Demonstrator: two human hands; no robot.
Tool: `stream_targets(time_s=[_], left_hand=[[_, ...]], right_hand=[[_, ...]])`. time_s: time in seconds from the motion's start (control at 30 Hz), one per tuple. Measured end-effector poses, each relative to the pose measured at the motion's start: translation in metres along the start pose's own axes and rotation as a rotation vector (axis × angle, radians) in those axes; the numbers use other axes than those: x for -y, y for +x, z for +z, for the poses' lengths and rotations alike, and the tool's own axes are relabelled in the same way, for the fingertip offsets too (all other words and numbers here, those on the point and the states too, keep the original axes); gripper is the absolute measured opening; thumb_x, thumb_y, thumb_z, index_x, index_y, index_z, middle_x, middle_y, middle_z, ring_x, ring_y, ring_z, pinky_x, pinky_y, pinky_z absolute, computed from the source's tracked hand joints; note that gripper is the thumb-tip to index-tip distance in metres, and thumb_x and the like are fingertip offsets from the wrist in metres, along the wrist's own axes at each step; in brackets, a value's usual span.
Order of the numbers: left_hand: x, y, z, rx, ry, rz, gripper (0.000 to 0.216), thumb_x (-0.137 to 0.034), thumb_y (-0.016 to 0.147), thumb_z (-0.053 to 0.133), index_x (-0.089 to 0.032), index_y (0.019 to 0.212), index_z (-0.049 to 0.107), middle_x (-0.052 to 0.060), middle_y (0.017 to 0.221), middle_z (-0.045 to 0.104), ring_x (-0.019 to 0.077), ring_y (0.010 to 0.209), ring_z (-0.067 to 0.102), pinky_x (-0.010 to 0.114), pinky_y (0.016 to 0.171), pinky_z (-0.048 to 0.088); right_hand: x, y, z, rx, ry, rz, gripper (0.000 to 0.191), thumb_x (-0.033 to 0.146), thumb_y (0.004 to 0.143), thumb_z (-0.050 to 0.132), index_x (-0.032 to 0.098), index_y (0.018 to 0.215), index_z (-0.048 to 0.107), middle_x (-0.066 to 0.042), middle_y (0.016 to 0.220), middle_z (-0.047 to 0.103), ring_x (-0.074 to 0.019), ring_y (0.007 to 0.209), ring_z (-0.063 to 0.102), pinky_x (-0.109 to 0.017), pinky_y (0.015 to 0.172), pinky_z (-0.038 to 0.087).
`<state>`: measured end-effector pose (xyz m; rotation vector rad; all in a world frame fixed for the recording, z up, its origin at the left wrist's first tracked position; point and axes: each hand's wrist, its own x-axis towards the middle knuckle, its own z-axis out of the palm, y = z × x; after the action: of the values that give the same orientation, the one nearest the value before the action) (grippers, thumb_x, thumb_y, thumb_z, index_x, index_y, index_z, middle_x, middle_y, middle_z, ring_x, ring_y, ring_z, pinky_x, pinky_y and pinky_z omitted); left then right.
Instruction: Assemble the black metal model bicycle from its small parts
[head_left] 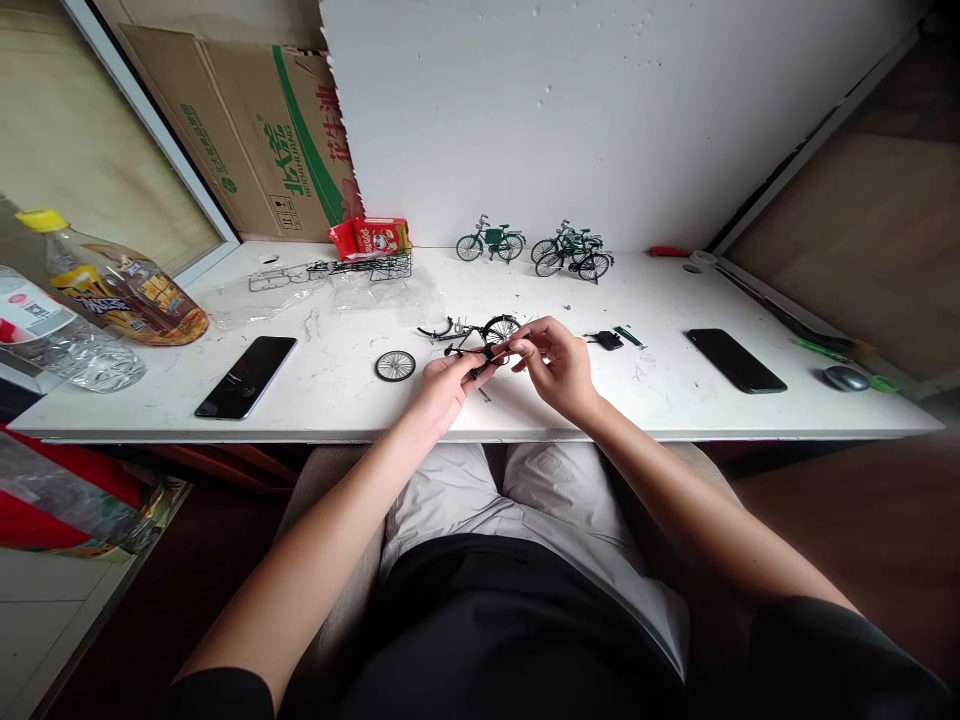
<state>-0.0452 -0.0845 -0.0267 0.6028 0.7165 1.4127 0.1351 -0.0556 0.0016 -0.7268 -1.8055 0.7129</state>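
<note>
A partly assembled black model bicycle [466,330] is held just over the white table, with a spoked wheel [501,326] at its far right end. My left hand [444,392] is closed on its lower part, thumb and fingers pinching dark pieces. From the right, my right hand [559,368] reaches to the same spot with thumb and forefinger pinched together; whatever sits between them is too small to make out. A loose spoked wheel [395,366] lies left of my left hand. Right of my right hand are a small black part [604,340] and a green strip [630,338].
Several finished model bicycles [491,240] stand along the back. Black part sprues [390,265], clear plastic wrap and a red packet [371,238] lie back left. Phones [247,377] flank the work area, bottles [124,285] stand left, and a grey mouse [846,378] lies far right.
</note>
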Motion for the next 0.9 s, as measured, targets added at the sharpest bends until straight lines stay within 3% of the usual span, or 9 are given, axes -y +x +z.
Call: stream_targets(time_s=[0.2, 0.37, 0.9], left_hand=[[0.0, 0.0, 0.0, 0.009, 0.014, -0.015, 0.006, -0.012, 0.078, 0.08, -0.011, 0.084, 0.079, 0.011, 0.101, 0.082, 0.0262, 0.116, 0.075, 0.043, 0.116, 0.054], [-0.001, 0.0, 0.0, 0.005, 0.014, -0.025, 0.006, -0.012, 0.079, 0.078, -0.01, 0.084, 0.08, 0.011, 0.1, 0.083, 0.0222, 0.105, 0.077, 0.039, 0.111, 0.057], [0.001, -0.001, 0.002, 0.0, 0.031, -0.028, 0.01, -0.014, 0.076, 0.081, -0.008, 0.084, 0.079, 0.013, 0.1, 0.082, 0.0206, 0.097, 0.077, 0.038, 0.105, 0.059]], right_hand=[[-0.003, -0.006, 0.002, -0.009, 0.003, -0.019, 0.024, 0.05, 0.102, 0.068, 0.026, 0.101, 0.064, -0.007, 0.099, 0.08, -0.0227, 0.088, 0.079, -0.036, 0.068, 0.064], [-0.004, -0.01, 0.003, -0.002, 0.002, -0.029, 0.02, 0.046, 0.102, 0.07, 0.027, 0.102, 0.064, -0.007, 0.099, 0.081, -0.0236, 0.09, 0.08, -0.036, 0.069, 0.065], [-0.007, -0.012, 0.005, -0.06, -0.028, -0.063, 0.024, 0.051, 0.103, 0.066, 0.027, 0.103, 0.063, -0.007, 0.099, 0.081, -0.0228, 0.088, 0.081, -0.035, 0.065, 0.066]])
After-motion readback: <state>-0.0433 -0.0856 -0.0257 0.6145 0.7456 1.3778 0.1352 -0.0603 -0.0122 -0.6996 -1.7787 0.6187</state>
